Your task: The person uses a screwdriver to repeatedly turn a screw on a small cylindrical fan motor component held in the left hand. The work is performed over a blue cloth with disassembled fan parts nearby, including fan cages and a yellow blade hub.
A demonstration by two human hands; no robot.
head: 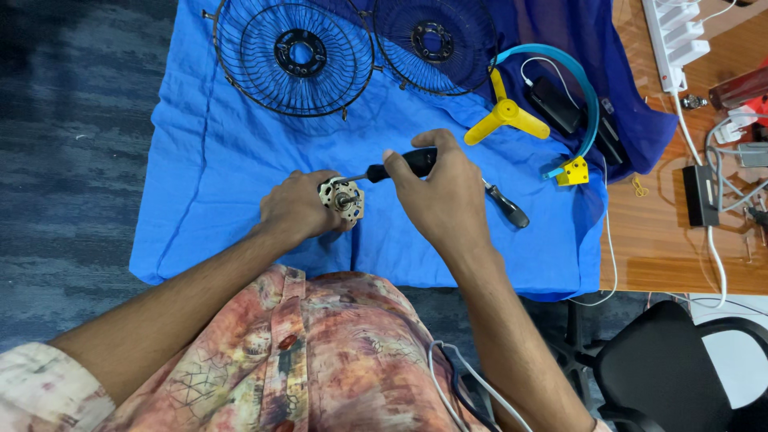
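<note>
A cloth (pixel 240 184) lies on the floor (pixel 72 160). On it, the motor (pixel 342 199) sits in the left hand (pixel 294 212), the screwdriver (pixel 400 166) in the right hand (pixel 440 196) just right of it. Two fan grilles (pixel 296 56) lie side by side behind them, a fan blade (pixel 506 116) to the right, and a second screwdriver (pixel 508 206) beside the right hand.

Bright, even overhead light gives soft shadows beneath both hands, sharp focus at centre, and slight wide-angle stretching near the edges.
</note>
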